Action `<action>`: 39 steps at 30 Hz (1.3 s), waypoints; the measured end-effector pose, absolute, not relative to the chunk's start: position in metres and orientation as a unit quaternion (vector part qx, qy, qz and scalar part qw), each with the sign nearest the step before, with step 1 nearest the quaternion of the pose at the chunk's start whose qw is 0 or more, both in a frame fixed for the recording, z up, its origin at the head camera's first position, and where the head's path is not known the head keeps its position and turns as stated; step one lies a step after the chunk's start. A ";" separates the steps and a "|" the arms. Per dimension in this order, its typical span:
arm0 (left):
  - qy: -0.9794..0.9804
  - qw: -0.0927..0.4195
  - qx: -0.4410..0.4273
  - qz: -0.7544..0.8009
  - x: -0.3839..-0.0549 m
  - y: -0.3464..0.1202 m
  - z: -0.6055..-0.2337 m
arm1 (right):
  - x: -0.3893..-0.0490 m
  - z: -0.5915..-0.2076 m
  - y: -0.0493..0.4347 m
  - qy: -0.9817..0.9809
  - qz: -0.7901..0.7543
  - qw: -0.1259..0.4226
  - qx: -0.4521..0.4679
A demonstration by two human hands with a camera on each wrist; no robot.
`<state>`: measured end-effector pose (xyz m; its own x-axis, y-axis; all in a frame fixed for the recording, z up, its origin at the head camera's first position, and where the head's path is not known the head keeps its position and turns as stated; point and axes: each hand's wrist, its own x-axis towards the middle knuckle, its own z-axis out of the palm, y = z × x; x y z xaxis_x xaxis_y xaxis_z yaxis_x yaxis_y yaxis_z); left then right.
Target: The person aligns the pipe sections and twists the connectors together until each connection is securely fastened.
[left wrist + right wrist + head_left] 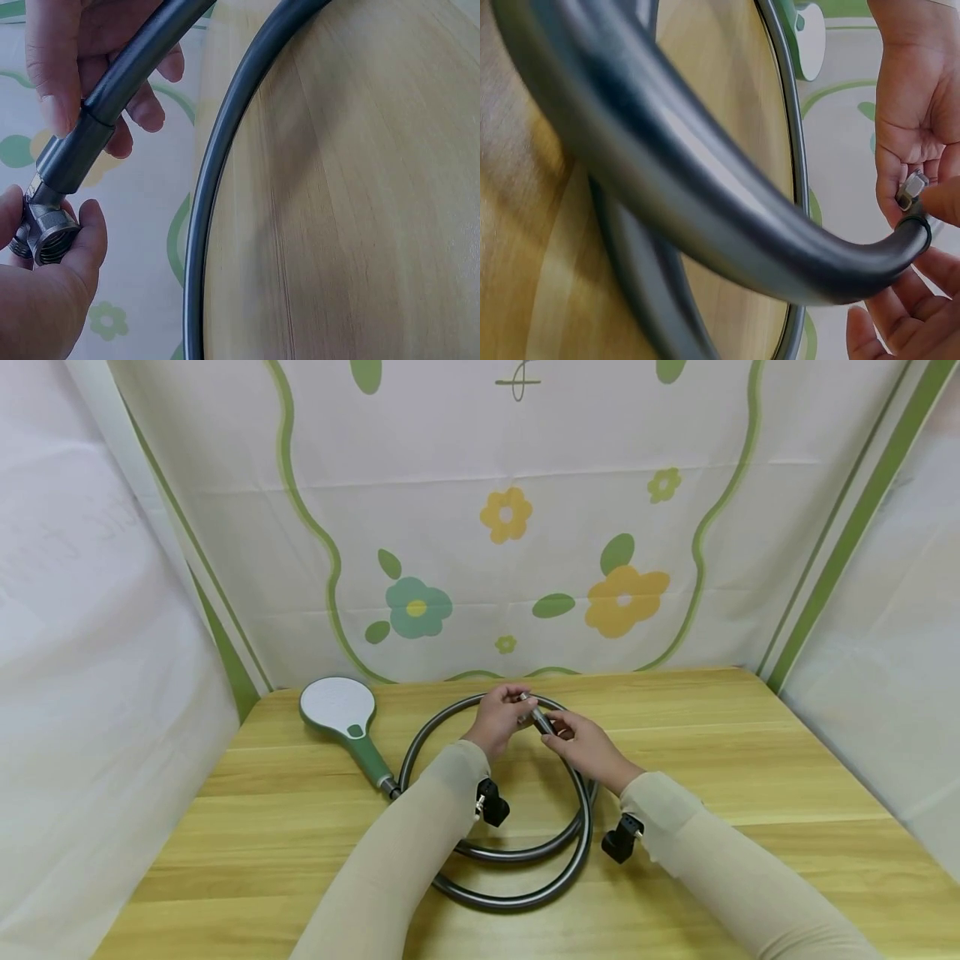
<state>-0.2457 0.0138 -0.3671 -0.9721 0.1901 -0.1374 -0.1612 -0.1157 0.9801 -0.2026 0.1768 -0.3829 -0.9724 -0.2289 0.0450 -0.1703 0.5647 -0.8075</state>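
A dark grey shower hose [510, 906] lies looped on the table, one end raised between the two hands. In the head view my left hand [495, 720] is above the loop's far side. Its thumb and fingers pinch a shiny metal fitting [54, 234] with a threaded opening, seen in the left wrist view. The hose's grey end sleeve [75, 156] meets this fitting. My right hand [588, 748], to the right, holds the hose just behind the fitting, fingers about the sleeve. A green-handled shower head [339, 706] with a white face lies at the left, joined to the hose's other end.
The wooden table [720, 827] ends at a floral cloth backdrop [570, 452]. White cloth walls [97, 635] stand on both sides. Small black cameras are strapped at the wrists, the left one [492, 803] over the hose loop.
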 end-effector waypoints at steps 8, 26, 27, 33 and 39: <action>0.657 0.117 0.005 0.745 -0.245 0.013 -0.366 | -0.199 -0.383 0.178 0.889 -0.444 0.020 -0.108; 0.652 0.120 0.016 0.749 -0.244 0.013 -0.365 | -0.195 -0.376 0.175 0.894 -0.437 0.002 -0.100; 0.652 0.122 0.017 0.749 -0.244 0.013 -0.365 | -0.195 -0.376 0.175 0.894 -0.437 0.000 -0.102; 0.654 0.127 0.016 0.746 -0.244 0.013 -0.364 | -0.196 -0.376 0.176 0.894 -0.436 -0.002 -0.103; 0.652 0.123 0.014 0.748 -0.243 0.013 -0.365 | -0.195 -0.376 0.177 0.894 -0.435 0.000 -0.105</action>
<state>-0.2435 0.0135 -0.3650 -0.9692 0.2024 -0.1400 -0.1663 -0.1193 0.9788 -0.1953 0.1765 -0.3760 -0.9779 -0.1882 0.0911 -0.1879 0.5996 -0.7779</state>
